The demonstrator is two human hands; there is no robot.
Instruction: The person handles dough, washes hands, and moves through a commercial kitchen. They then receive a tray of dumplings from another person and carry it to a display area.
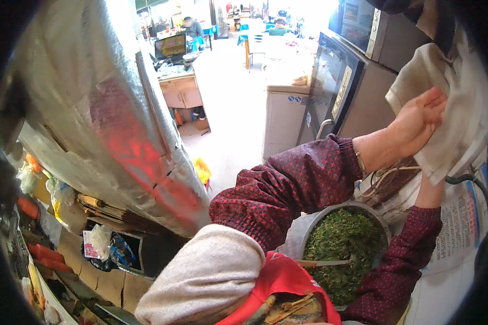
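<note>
My left hand (421, 120) is raised at the upper right, its bent fingers against a beige cloth (415, 73); whether they grip it is unclear. The wrist of my right arm shows below the cloth, and the cloth hides that hand. Both forearms wear dark red patterned sleeve covers. Beneath my arms stands a round metal basin (386, 221) with chopped green leaves (337, 235). A utensil with a light blade (329, 263) lies across the leaves, its brownish handle at the left.
A glass-doored cabinet (333, 81) stands ahead, beside a white counter or freezer (284, 118). At left hangs a large grey-white sheet (118, 101), with boxes and plastic bags (99, 239) below. Printed paper (455, 227) lies at right. Two people sit at distant tables.
</note>
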